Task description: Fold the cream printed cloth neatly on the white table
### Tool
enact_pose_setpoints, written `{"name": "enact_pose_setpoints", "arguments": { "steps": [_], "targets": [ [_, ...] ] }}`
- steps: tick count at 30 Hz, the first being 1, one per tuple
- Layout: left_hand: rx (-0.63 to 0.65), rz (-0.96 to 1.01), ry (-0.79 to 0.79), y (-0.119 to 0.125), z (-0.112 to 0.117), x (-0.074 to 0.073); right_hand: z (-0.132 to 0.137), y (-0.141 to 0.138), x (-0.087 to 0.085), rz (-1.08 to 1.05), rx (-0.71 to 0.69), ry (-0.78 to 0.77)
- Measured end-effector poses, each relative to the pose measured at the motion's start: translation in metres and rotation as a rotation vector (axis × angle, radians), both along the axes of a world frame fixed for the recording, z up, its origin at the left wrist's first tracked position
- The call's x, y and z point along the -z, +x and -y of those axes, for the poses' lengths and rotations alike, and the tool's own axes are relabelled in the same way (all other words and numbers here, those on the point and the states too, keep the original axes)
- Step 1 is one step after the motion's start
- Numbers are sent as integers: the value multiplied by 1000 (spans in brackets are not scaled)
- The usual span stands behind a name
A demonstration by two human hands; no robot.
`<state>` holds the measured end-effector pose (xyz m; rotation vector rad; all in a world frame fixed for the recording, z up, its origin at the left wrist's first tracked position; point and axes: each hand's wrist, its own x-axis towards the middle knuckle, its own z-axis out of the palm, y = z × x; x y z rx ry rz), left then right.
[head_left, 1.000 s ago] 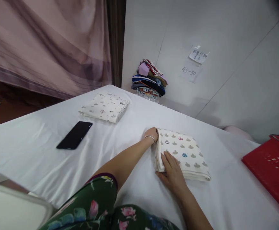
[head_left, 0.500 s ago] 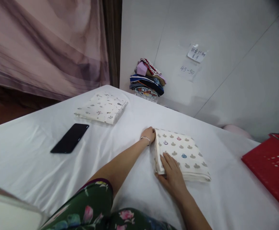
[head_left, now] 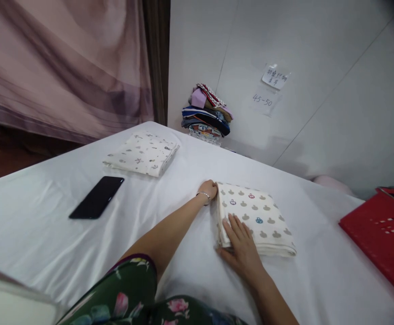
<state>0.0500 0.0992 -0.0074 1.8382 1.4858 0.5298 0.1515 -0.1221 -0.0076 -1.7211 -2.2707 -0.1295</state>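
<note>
A folded white cloth [head_left: 267, 221] printed with grey, red and blue mushroom-like shapes lies in front of me on the right. My left hand [head_left: 208, 188], with a bracelet at its wrist, is closed at the cloth's far left corner; its fingertips are partly hidden. Flat on the near left part of the cloth rests my right hand [head_left: 244, 250], its fingers stretched out and the thumb down by the near edge. A second folded white cloth [head_left: 144, 153] with small grey prints lies farther off to the left, apart from both hands.
A black phone [head_left: 97, 197] lies on the white-covered table [head_left: 169, 216]. On the right stands a red basket [head_left: 379, 230]. Stacked folded clothes [head_left: 206, 115] are beyond the far edge, against the wall [head_left: 301, 54]. A pink curtain [head_left: 64, 63] hangs at left.
The view has shifted very slightly. The fingers of my right hand look a little more spread on the cloth; my left hand stays at the same corner.
</note>
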Motion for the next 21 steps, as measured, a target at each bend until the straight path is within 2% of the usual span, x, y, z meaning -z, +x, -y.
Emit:
{"name": "enact_pose_setpoints", "arguments": {
  "steps": [4, 9, 12, 15, 18, 21],
  "targets": [
    [-61, 80, 26, -6, 7, 0, 1, -2, -4, 4, -10, 4],
    [-72, 182, 146, -14, 32, 1, 0, 3, 2, -101, 17, 77],
    [15, 224, 333, -16, 48, 1, 0, 5, 6, -173, 33, 137],
    [128, 212, 514, -16, 62, -1, -1, 4, 2, -146, 18, 85],
    [260, 146, 584, -16, 72, -2, 0, 2, -6, -132, 8, -29],
    [373, 80, 588, -15, 74, 0, 2, 2, -16, -233, 13, -130]
  ]
}}
